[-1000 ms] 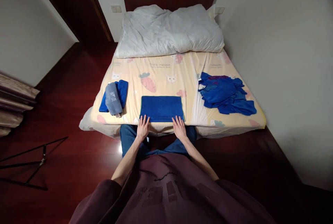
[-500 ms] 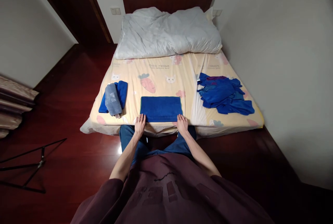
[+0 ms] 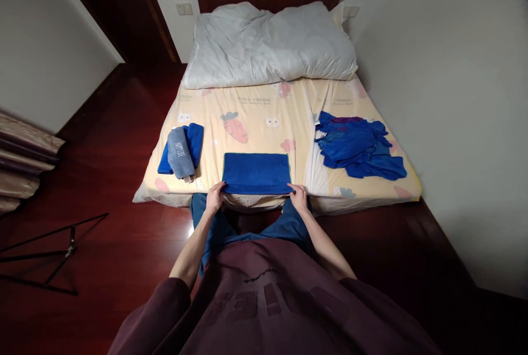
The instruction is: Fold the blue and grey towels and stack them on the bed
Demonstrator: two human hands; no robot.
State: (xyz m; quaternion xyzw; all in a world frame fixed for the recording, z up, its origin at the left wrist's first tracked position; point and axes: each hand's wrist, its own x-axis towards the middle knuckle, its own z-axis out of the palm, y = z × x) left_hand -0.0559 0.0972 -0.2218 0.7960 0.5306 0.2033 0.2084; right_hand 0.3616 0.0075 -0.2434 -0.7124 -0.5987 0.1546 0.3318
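Note:
A blue towel [image 3: 256, 170] with a thin green edge lies flat as a rectangle at the front of the bed, right before me. Its near edge has a narrow strip turned over. My left hand [image 3: 215, 197] pinches the near left corner, and my right hand [image 3: 298, 197] pinches the near right corner. To the left lie folded blue cloths [image 3: 193, 143] with a rolled grey-blue towel [image 3: 180, 152] bearing white lettering on top. A loose heap of blue cloths [image 3: 355, 146], with some purple in it, is on the right.
The bed [image 3: 264, 107] has a pale yellow printed sheet, and a bundled white quilt [image 3: 268, 47] lies at its head. Black tripod legs [image 3: 68, 253] stand on the dark red floor at left. A wall [image 3: 445, 96] runs along the right side.
Both hands have shifted outward to the towel's near corners and now pinch them. The near edge shows a narrow turned-over strip. The view has tilted slightly.

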